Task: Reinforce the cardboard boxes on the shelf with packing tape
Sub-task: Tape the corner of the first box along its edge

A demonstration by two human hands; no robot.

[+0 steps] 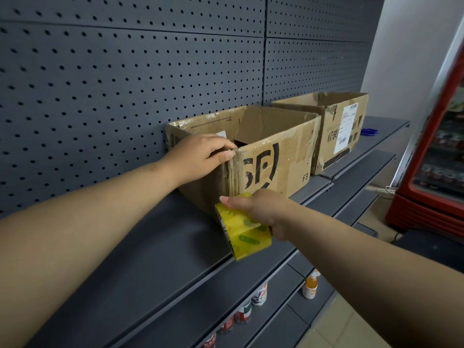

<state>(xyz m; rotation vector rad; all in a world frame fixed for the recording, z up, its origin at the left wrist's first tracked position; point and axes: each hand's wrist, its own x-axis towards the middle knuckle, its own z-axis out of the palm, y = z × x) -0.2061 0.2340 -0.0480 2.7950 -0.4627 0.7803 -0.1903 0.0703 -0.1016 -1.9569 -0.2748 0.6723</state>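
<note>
An open cardboard box (283, 156) with a large black printed character stands on the dark grey shelf (140, 252). My left hand (200, 154) grips the top of its near corner, thumb on the outside and fingers over the rim. My right hand (261, 209) holds a roll of yellowish packing tape (242, 232) at the foot of that same corner. Clear tape runs up the corner edge from the roll. A second open cardboard box (344, 129) with a white shipping label stands further right on the shelf.
A grey pegboard wall (125, 71) backs the shelf. Blue-handled scissors (369, 132) lie on the shelf right of the second box. Bottles and cans (258, 295) stand on a lower shelf. A red drinks fridge (437, 156) stands at the right.
</note>
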